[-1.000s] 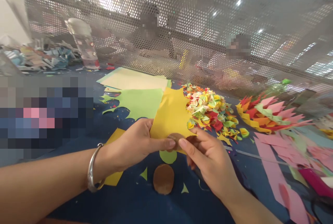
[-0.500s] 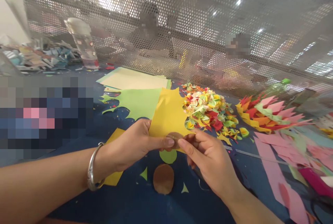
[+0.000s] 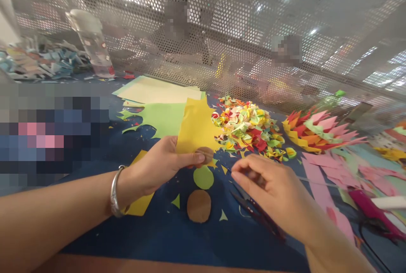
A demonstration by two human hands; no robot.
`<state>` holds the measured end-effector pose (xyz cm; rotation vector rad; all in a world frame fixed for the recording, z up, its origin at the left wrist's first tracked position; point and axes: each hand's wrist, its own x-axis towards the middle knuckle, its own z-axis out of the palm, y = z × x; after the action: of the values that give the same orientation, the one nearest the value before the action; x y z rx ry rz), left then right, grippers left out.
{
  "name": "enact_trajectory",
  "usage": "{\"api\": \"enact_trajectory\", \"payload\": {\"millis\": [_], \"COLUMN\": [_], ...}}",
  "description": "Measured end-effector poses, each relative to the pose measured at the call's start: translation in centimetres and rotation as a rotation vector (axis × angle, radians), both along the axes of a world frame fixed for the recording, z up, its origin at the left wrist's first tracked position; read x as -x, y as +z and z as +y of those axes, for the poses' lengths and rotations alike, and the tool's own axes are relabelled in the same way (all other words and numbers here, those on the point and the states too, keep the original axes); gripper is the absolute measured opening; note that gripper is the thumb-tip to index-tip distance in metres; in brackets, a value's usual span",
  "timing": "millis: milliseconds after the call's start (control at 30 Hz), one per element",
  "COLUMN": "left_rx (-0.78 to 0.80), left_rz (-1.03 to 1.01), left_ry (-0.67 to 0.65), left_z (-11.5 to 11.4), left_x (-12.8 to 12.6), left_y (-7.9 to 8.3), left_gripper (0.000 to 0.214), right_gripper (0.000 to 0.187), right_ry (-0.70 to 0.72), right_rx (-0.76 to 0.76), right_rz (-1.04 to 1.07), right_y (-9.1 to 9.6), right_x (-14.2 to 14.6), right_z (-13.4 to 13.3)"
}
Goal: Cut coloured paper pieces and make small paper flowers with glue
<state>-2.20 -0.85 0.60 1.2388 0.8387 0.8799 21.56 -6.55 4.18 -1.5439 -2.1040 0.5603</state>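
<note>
My left hand [image 3: 168,156] grips a sheet of yellow paper [image 3: 196,125] with scalloped cut-outs along its right edge. Its thumb presses a small brown disc [image 3: 207,154] flat against the lower part of the sheet. To the right, my right hand [image 3: 266,184] is apart from the paper, its fingers curled together; what they hold, if anything, is hidden. Dark scissors [image 3: 250,207] lie on the table just below it. Under the sheet rest a green paper circle [image 3: 203,177] and a larger brown disc [image 3: 198,206].
Green paper [image 3: 163,118] and a stack of pale sheets [image 3: 158,89] lie behind. A heap of colourful scraps [image 3: 250,129], a spiky paper piece [image 3: 320,131], pink strips [image 3: 317,180] and a magenta glue gun [image 3: 371,211] are rightward. A bottle [image 3: 93,47] stands by the perforated screen [image 3: 136,23].
My right hand has let go of the yellow paper and moved right, over the scissors. My left hand keeps hold of the paper and disc. The camera view has shifted slightly.
</note>
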Motion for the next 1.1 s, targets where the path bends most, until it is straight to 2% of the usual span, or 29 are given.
{"api": "enact_trajectory", "payload": {"millis": [67, 167, 233, 333, 433, 533, 633, 767, 867, 967, 1100], "left_rx": [0.012, 0.033, 0.049, 0.074, 0.092, 0.124, 0.197, 0.237, 0.242, 0.256, 0.274], "left_rz": [-0.018, -0.039, -0.064, -0.094, -0.079, -0.055, -0.124, -0.199, -0.247, -0.317, -0.338], "left_ry": [0.014, 0.044, 0.051, 0.054, 0.075, 0.109, 0.097, 0.118, 0.181, 0.180, 0.187], "left_z": [-0.2, -0.4, -0.5, -0.5, -0.4, -0.5, -1.0, -2.2, -2.9, -3.4, -3.5], "left_x": [0.0, -0.1, -0.2, -0.4, -0.5, -0.8, -1.4, -2.5, -3.2, -3.4, -3.2], "left_y": [0.1, 0.4, 0.6, 0.7, 0.5, 0.5, 0.8, 1.4, 1.7, 1.7, 1.3], "left_gripper": [0.018, 0.017, 0.016, 0.016, 0.016, 0.021, 0.025, 0.028, 0.028, 0.026, 0.027], "right_gripper": [0.016, 0.011, 0.007, 0.013, 0.017, 0.019, 0.021, 0.035, 0.034, 0.030, 0.036], "right_ry": [0.026, 0.033, 0.017, -0.026, -0.080, -0.148, -0.232, -0.460, -0.473, -0.474, -0.495], "right_rx": [-0.063, -0.112, -0.155, -0.159, -0.144, -0.113, 0.014, 0.224, 0.302, 0.299, 0.252], "right_rz": [-0.182, -0.379, -0.426, -0.390, -0.256, -0.034, 0.241, 0.708, 0.960, 1.098, 1.120], "right_y": [-0.3, -1.8, -3.0, -4.1, -4.2, -4.0, -3.9, -4.2, -4.6, -4.9, -5.0], "right_x": [-0.8, -2.2, -3.0, -3.5, -3.3, -2.6, -1.7, 0.0, 1.2, 2.2, 3.4], "right_z": [-1.4, -3.2, -4.0, -4.7, -5.0, -5.3, -5.7, -5.9, -5.6, -5.2, -4.9]}}
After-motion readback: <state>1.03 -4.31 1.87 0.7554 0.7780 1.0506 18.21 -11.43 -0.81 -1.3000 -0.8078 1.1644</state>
